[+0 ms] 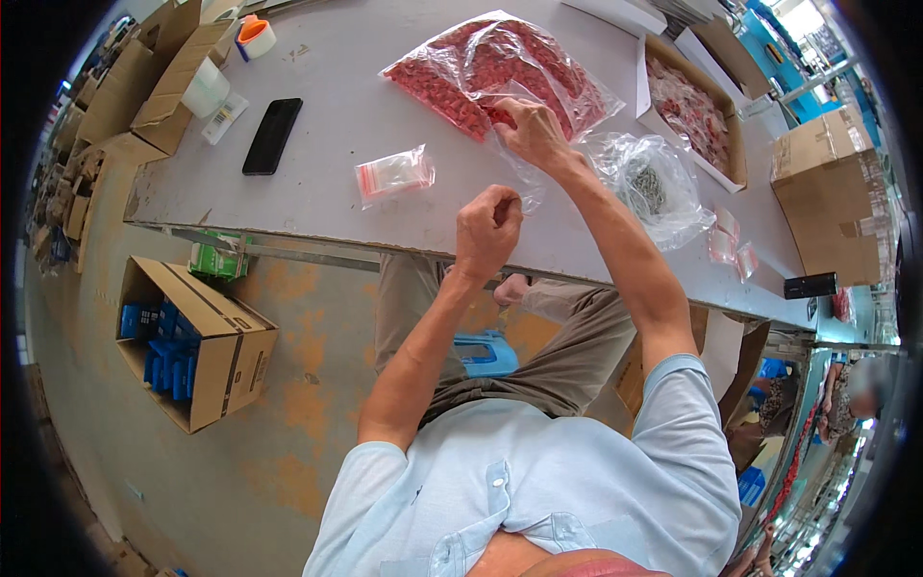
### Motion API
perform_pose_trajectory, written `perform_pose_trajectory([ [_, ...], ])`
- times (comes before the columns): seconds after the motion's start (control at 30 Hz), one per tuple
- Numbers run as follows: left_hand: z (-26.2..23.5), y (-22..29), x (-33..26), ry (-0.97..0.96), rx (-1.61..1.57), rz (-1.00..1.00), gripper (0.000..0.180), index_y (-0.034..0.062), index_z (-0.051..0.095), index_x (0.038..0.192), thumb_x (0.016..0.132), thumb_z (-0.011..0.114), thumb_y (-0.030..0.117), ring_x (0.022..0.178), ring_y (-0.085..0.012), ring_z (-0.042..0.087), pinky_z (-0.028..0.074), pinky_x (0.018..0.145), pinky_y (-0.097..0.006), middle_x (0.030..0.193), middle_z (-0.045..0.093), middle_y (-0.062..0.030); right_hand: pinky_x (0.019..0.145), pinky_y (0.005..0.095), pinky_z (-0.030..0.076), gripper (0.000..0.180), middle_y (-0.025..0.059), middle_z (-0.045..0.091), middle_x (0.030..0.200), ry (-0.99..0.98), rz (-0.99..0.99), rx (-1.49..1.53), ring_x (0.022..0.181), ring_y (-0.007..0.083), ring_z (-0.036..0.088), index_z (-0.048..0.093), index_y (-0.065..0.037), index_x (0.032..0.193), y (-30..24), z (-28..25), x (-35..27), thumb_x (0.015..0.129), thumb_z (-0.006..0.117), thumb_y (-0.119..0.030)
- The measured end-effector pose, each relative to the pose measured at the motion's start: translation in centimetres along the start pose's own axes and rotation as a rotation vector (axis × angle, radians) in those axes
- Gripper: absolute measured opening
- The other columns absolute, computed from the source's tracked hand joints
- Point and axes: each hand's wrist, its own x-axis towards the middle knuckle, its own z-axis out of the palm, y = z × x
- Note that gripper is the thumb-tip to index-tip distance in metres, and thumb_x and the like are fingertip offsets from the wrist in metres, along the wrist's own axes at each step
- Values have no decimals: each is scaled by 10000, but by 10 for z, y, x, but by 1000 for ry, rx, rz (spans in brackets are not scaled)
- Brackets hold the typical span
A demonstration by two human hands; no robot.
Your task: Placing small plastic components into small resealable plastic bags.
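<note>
A large clear plastic bag (562,72) full of small red pieces lies on the table in front of me. My right hand (535,133) is at its near edge, fingers bent and drawn together over the red pieces; what they pinch is too small to make out. Closer to me, my left hand (488,229) is closed near the table's front edge, its contents hidden by the curled fingers. Loose clear film (524,178) hangs between the two hands. Left of them lies a small stack of clear zip bags (395,176) with red edges.
A clear bag of dark metal parts (650,188) sits by my right forearm, beside an open white box (738,163) of filled small bags. A carton (835,197) stands at right. Leftward are a black phone (273,137), tape (255,38) and a floor carton (231,370) holding blue items.
</note>
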Motion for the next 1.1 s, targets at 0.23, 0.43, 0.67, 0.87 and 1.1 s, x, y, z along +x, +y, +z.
perform_pose_trajectory([
  [0.23,-1,-2,0,2,-10,-3,64,-26,698,974,939,688,27,686,-97,661,541,634,-276,777,709,-81,888,485,562,196,194,728,1069,-97,-10,-132,1022,386,707,729,-49,1071,-12,1,13,909,669,-142],
  [0.43,0,0,0,50,32,9,61,-20,699,968,934,694,31,668,-98,652,535,623,-281,757,700,-77,848,478,570,160,183,733,1041,-70,0,-28,958,394,715,740,-5,1007,-6,-10,-12,883,699,-97],
  [0.67,6,6,0,103,51,-37,61,-15,691,963,913,682,17,654,-202,691,557,641,-339,784,707,-135,754,367,595,202,162,765,989,161,69,219,827,277,752,767,-10,1077,-5,-30,-50,907,737,-115],
  [0.87,6,1,-2,133,52,-81,80,-20,699,981,917,685,26,654,-168,687,550,634,-332,769,706,-133,621,250,566,132,69,752,829,127,302,838,685,68,683,716,39,982,-65,-66,-118,906,779,-50],
  [1.1,8,1,-3,80,70,11,104,-22,706,1003,948,702,67,690,-132,665,552,664,-303,798,719,-96,659,260,585,189,73,752,821,21,307,563,709,88,706,700,0,1016,-62,-55,-134,883,807,-80],
])
